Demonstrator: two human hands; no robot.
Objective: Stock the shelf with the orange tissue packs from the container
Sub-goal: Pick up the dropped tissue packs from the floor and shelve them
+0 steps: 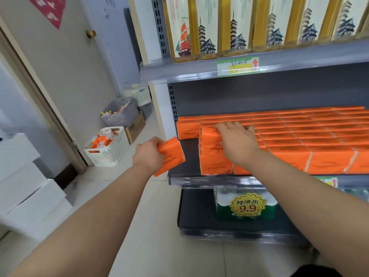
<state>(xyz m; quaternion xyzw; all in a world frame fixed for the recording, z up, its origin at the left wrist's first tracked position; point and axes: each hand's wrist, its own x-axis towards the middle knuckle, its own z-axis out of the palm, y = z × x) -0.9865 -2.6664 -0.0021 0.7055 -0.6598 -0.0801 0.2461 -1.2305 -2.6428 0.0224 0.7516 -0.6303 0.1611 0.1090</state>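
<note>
My left hand grips an orange tissue pack just left of the dark shelf, at its open left end. My right hand lies flat with straight fingers on top of the stacked orange tissue packs that fill most of the shelf. A separate small stack of orange packs stands at the shelf's back left. On the floor to the left, the white slatted container holds more orange packs.
A grey basket, a cardboard box and another white basket line the wall behind the container. White boxes are stacked at the left. The upper shelf carries boxed goods; bottled water sits below.
</note>
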